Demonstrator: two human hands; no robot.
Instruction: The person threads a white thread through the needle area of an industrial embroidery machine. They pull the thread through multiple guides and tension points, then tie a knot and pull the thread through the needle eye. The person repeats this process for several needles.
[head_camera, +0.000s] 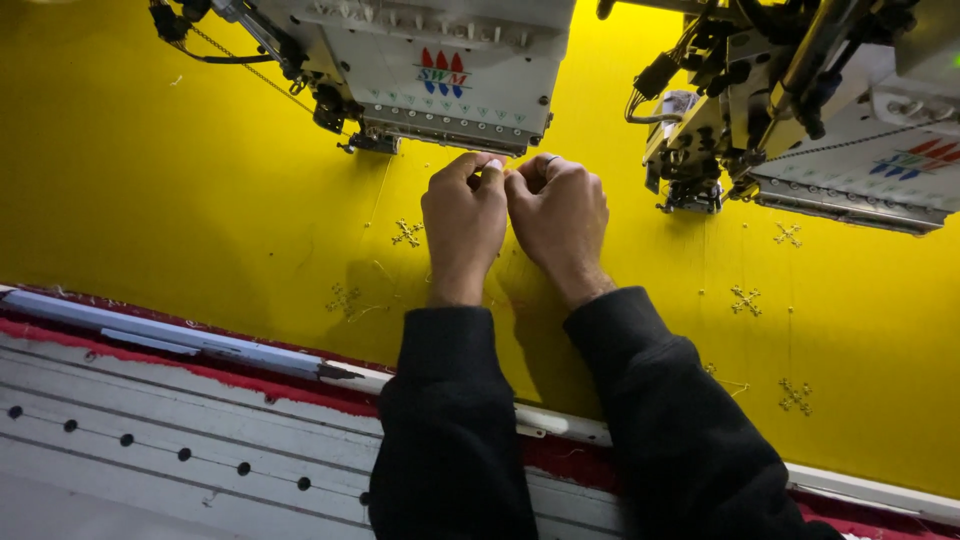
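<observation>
White perforated machine frame (150, 440), red-edged rail (170, 340); dim light.

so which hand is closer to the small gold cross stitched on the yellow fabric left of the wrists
Left. The left hand sits just right of the gold cross; the right hand lies beyond it.

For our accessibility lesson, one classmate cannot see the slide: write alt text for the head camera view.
Two hands, the left hand and right hand, meet fingertip to fingertip just below a white embroidery machine head, over stretched yellow fabric. Small gold cross motifs dot the cloth, a second machine head stands at right, and black sleeves cross a white frame rail.
</observation>
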